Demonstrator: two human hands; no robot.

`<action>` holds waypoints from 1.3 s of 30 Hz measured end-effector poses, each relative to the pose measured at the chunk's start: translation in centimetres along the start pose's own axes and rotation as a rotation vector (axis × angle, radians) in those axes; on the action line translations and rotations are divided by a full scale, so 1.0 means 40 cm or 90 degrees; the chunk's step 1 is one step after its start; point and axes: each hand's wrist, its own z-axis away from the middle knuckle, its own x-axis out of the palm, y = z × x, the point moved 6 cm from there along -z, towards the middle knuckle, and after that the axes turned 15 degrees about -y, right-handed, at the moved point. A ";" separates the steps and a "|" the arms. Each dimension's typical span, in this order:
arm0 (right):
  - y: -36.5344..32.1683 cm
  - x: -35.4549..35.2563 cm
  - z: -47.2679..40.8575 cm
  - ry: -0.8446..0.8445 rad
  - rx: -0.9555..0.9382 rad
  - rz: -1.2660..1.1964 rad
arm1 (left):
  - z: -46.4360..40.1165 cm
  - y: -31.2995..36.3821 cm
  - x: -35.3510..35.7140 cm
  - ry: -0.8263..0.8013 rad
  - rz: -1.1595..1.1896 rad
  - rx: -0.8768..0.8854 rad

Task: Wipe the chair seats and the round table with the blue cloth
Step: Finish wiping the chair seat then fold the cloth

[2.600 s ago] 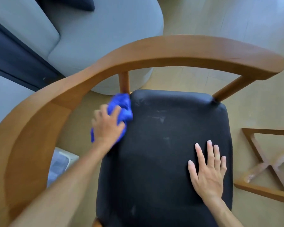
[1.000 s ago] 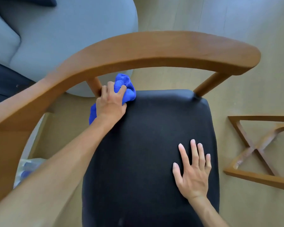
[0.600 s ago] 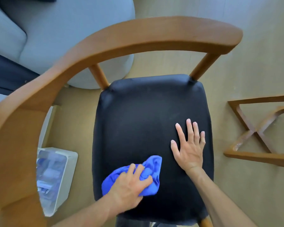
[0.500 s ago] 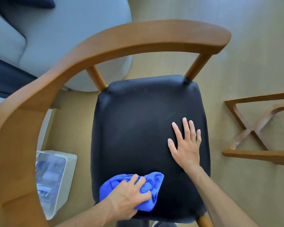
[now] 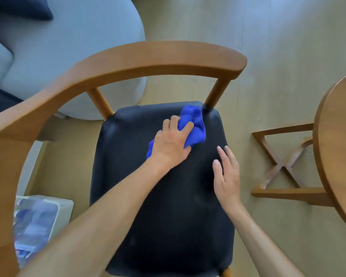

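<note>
A wooden chair with a curved backrest (image 5: 148, 56) and a black padded seat (image 5: 158, 206) stands below me. My left hand (image 5: 171, 145) grips the bunched blue cloth (image 5: 195, 125) and presses it on the seat's far right corner, near the right back post. My right hand (image 5: 226, 174) lies flat with straight fingers on the seat's right side, just right of the cloth. The round wooden table (image 5: 340, 146) shows at the right edge, with its crossed wooden base (image 5: 282, 164) on the floor.
A grey sofa (image 5: 68, 47) with a dark cushion stands beyond the chair at the upper left. A white bin (image 5: 42, 222) with a plastic liner sits on the floor left of the seat. Pale wood floor lies between chair and table.
My left hand has carried the cloth from the seat's near left edge up to its far right corner. My right hand has stayed on the seat's right side. The round table top has come into view.
</note>
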 end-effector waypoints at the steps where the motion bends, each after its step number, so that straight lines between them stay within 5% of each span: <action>1: 0.001 0.000 0.000 -0.002 0.003 -0.004 | -0.046 -0.006 0.016 -0.051 -0.006 -0.034; 4: -0.009 0.003 -0.007 0.000 -0.012 0.013 | -0.093 -0.007 0.086 -0.171 0.049 -0.021; 8: -0.103 0.035 -0.067 0.004 -0.119 0.121 | -0.042 -0.094 0.052 0.001 0.358 -0.001; 12: -0.218 0.144 -0.218 -0.086 -0.162 0.356 | 0.045 -0.278 0.078 0.002 0.199 -0.222; 17: -0.228 0.245 -0.324 -0.179 -0.113 0.610 | 0.109 -0.361 0.164 -0.125 0.133 -0.235; 22: -0.168 0.204 -0.142 -0.052 -0.176 0.554 | 0.112 -0.367 0.183 -0.172 0.123 -0.230; 27: 0.016 0.178 0.208 -0.203 -0.334 0.549 | 0.116 -0.365 0.190 -0.195 0.109 -0.232; 30: 0.040 0.160 0.220 -0.235 -0.376 0.573 | 0.115 -0.363 0.190 -0.197 0.090 -0.229; 35: -0.093 0.080 -0.136 0.024 -0.161 0.563 | 0.113 -0.363 0.198 -0.190 0.069 -0.223; 39: -0.073 0.024 -0.334 -0.001 0.093 0.460 | 0.111 -0.366 0.198 -0.172 0.072 -0.216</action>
